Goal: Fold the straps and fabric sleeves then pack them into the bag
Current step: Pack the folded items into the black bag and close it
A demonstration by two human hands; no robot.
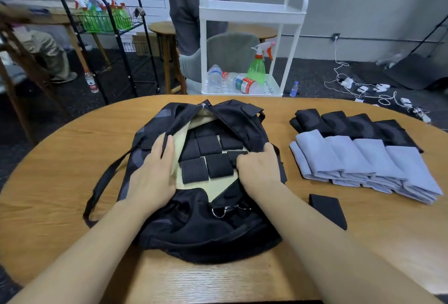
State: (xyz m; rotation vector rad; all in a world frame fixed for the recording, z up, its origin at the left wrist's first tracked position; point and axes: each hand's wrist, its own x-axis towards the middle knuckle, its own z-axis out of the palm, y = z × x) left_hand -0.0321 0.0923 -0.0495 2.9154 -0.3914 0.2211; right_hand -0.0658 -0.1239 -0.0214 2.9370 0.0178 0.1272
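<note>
Currently my left hand (155, 165) grips the bag's (194, 226) left opening edge, and my right hand (257, 165) grips the right edge beside the packed folded straps (206, 158). One folded strap (327, 210) lies on the tabletop (60, 182) just right of my right forearm, the nearer arm; fabric sleeves (363, 158) are stacked farther right.

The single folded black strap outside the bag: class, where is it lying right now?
In the head view, the folded black strap lies flat on the wooden table, right of the bag, beside the right forearm and in front of the grey folded sleeves.
</note>
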